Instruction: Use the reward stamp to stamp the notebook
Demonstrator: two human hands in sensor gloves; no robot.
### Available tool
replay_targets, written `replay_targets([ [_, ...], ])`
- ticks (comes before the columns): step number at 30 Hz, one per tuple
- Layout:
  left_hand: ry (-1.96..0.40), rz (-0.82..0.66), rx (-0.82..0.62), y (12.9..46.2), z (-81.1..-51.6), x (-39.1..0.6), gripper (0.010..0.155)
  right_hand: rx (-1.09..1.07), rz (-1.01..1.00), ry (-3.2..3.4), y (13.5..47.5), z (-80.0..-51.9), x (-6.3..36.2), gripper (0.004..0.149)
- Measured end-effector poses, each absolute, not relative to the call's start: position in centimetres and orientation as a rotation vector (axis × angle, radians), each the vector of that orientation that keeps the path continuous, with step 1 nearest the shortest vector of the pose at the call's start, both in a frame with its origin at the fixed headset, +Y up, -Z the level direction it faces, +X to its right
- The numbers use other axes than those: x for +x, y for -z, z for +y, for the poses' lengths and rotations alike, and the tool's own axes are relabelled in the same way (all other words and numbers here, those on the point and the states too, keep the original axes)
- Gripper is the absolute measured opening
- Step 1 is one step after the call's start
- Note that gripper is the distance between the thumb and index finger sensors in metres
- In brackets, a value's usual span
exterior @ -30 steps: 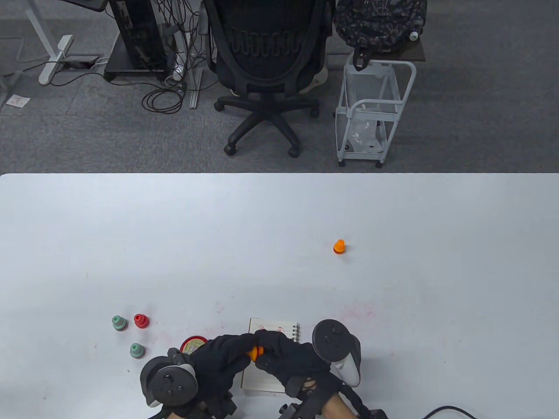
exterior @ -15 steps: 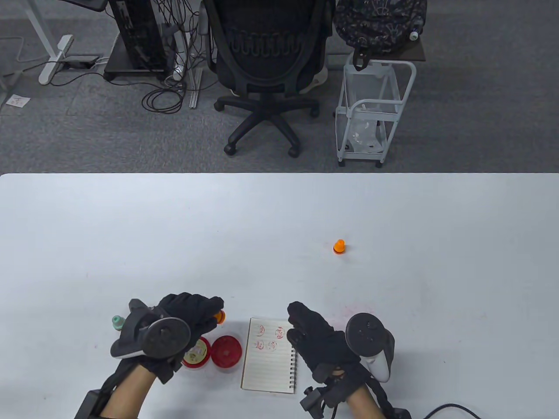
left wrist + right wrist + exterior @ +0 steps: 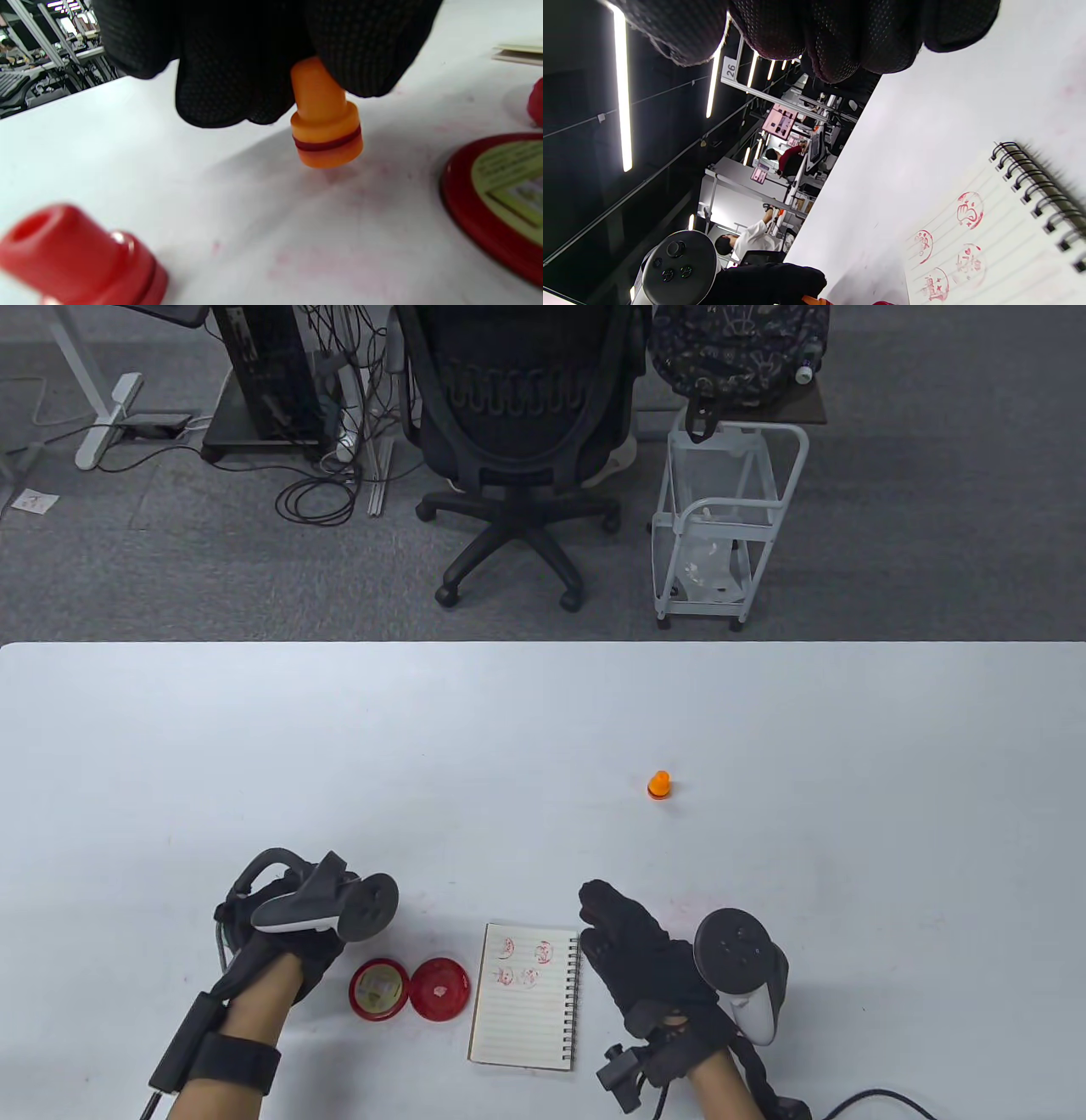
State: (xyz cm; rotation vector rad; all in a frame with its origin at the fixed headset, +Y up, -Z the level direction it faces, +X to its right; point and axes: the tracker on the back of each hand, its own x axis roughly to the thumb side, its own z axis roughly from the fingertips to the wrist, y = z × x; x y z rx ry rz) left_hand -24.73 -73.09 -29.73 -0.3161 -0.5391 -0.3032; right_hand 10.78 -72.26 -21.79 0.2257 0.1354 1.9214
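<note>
Orange stamp (image 3: 324, 123) pinched in left hand (image 3: 254, 51), just above table (image 3: 254, 237).

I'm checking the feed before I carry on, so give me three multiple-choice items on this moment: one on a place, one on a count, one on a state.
1. Where is the free orange stamp?
A. on the notebook
B. far from the notebook, toward the table's far right
C. beside the ink pad

2. How many red prints are on the notebook?
A. two
B. four
C. six

3. What is the left hand doing?
A. pinching an orange stamp
B. lying flat
C. gripping the lid

Answers: 1 B, it stands alone; 2 B, four prints at the page top; 3 A, the left wrist view shows the fingers on its handle.
</note>
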Motion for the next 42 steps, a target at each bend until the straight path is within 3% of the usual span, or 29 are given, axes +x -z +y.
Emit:
replay_targets([
  [6, 0.235, -0.482, -0.192, 28.7, -70.6, -26.0, 0.062, 0.203, 0.144, -1.922, 22.0, -72.6, 11.0, 0.063],
  [12, 0.067, -0.458, 0.013, 25.3, -67.4, -27.2, 0.065, 0.208, 0.131, -2.014, 22.0, -72.7, 10.9, 0.063],
  [18, -0.160, -0.424, 0.195, 21.7, -67.1, -28.2, 0.066, 0.242, 0.094, -2.149, 22.8, -72.1, 11.1, 0.065],
  [23, -0.239, -0.434, 0.323, 19.5, -69.4, -27.9, 0.065, 0.132, -0.017, -2.341, 25.5, -70.5, 12.9, 0.067],
  [26, -0.243, -0.487, 0.231, 19.2, -70.2, -26.7, 0.066, 0.036, -0.046, -2.447, 27.8, -69.6, 14.2, 0.068],
  [31, -0.187, -0.572, 0.205, 18.8, -70.6, -24.9, 0.065, -0.143, 0.028, -2.582, 31.9, -69.9, 15.0, 0.072],
  [36, -0.131, -0.618, 0.168, 18.6, -70.8, -23.8, 0.063, -0.418, 0.209, -2.398, 35.6, -73.2, 15.5, 0.078],
  [42, -0.129, -0.598, 0.179, 18.8, -70.5, -24.3, 0.061, -0.679, 0.267, -2.492, 38.6, -76.2, 15.9, 0.080],
])
